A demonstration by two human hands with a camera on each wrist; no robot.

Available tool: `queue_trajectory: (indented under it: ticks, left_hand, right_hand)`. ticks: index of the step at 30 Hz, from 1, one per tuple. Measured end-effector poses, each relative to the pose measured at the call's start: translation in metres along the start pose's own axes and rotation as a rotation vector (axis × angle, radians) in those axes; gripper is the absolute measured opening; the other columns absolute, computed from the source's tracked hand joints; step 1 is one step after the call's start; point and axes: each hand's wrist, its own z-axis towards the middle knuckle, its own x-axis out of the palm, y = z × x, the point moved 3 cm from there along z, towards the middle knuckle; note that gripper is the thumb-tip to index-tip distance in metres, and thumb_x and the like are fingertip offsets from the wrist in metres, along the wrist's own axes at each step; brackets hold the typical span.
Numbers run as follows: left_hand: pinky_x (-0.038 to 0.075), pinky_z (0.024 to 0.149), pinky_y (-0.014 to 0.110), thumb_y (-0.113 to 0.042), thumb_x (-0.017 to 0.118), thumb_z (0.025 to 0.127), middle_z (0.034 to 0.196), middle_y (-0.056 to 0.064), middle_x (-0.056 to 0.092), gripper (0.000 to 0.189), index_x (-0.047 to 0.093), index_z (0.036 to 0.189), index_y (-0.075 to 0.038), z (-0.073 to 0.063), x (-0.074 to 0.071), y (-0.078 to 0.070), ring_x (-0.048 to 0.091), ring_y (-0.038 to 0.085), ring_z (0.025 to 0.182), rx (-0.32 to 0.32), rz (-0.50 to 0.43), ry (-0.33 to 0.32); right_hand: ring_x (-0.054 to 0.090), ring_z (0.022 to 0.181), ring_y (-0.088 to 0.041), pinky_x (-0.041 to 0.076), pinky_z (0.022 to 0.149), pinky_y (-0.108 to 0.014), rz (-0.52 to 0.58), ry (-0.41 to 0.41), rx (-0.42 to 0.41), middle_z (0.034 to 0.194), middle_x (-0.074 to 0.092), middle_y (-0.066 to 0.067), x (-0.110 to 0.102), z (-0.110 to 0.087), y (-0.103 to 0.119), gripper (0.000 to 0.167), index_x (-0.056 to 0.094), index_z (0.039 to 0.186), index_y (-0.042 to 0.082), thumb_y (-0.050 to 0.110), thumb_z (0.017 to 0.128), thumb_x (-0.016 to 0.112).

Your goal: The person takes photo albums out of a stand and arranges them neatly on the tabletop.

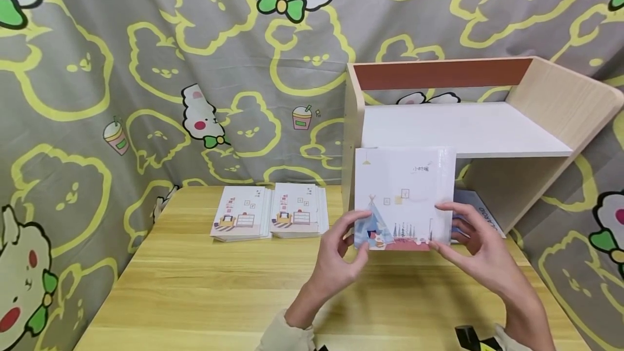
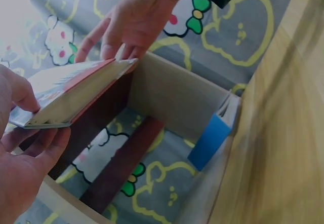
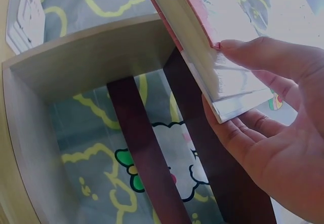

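Note:
Both hands hold up a square white-covered book [image 1: 404, 188] with a blue tent drawing and a pinkish-red band at its foot. At its lower left corner my left hand [image 1: 336, 256] grips it, thumb in front. My right hand [image 1: 487, 259] pinches the right edge, thumb near the lower corner. In the right wrist view, the page block of the book [image 3: 202, 36] shows between its covers, with fingers behind and thumb on the front. The book is raised before the white shelf of a wooden desk rack [image 1: 468, 129], hiding part of it.
Two stacks of illustrated white books, a left stack [image 1: 239, 213] and a right stack [image 1: 297, 210], lie on the wooden table [image 1: 205, 286] left of the rack. A blue book [image 2: 210, 140] is in the rack's lower compartment. A patterned curtain [image 1: 234, 69] hangs behind.

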Motion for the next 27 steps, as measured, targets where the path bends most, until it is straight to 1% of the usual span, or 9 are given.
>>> queue_trajectory:
  ticks: [4,8,16,20,27]
  left_hand:
    - [0.060,0.084,0.041,0.026,0.058,0.082,0.136,0.023,0.055,0.063,0.051,0.140,0.002,0.001,-0.004,-0.003,0.061,0.027,0.111,0.023,0.001,-0.019]
    - [0.060,0.084,0.041,0.025,0.057,0.083,0.136,0.022,0.056,0.063,0.051,0.140,0.002,0.002,-0.007,-0.007,0.061,0.026,0.110,0.020,0.009,-0.030]
    - [0.060,0.083,0.041,0.024,0.056,0.083,0.136,0.020,0.055,0.063,0.051,0.141,-0.001,0.004,-0.012,-0.009,0.061,0.028,0.111,-0.014,-0.009,-0.031]
    - [0.060,0.085,0.041,0.025,0.056,0.083,0.136,0.020,0.055,0.063,0.051,0.140,-0.001,0.002,-0.016,-0.010,0.060,0.028,0.113,-0.035,-0.020,-0.037]
    - [0.059,0.087,0.037,0.024,0.057,0.084,0.138,0.019,0.054,0.064,0.051,0.142,-0.002,-0.003,-0.023,-0.009,0.060,0.027,0.114,-0.063,-0.035,-0.031]
  right_hand:
    - [0.063,0.109,-0.012,0.053,0.086,-0.018,0.039,0.000,-0.012,0.139,0.048,-0.015,0.003,0.001,0.005,0.078,0.046,0.145,-0.006,-0.028,0.075,0.073]
    - [0.063,0.110,-0.012,0.053,0.086,-0.018,0.058,-0.005,-0.011,0.140,0.048,-0.014,0.006,0.002,0.008,0.079,0.046,0.145,-0.006,-0.028,0.075,0.073]
    - [0.063,0.112,-0.011,0.053,0.089,-0.017,0.049,-0.015,-0.002,0.140,0.048,-0.014,0.009,0.004,0.011,0.080,0.047,0.147,-0.004,-0.027,0.075,0.074]
    - [0.062,0.115,-0.012,0.053,0.091,-0.018,0.050,0.006,-0.002,0.142,0.047,-0.014,0.013,0.004,0.010,0.080,0.046,0.148,-0.002,-0.025,0.077,0.073]
    - [0.063,0.115,-0.013,0.053,0.092,-0.019,0.051,0.025,0.010,0.141,0.048,-0.014,0.019,0.004,0.010,0.081,0.045,0.149,0.001,-0.023,0.078,0.075]
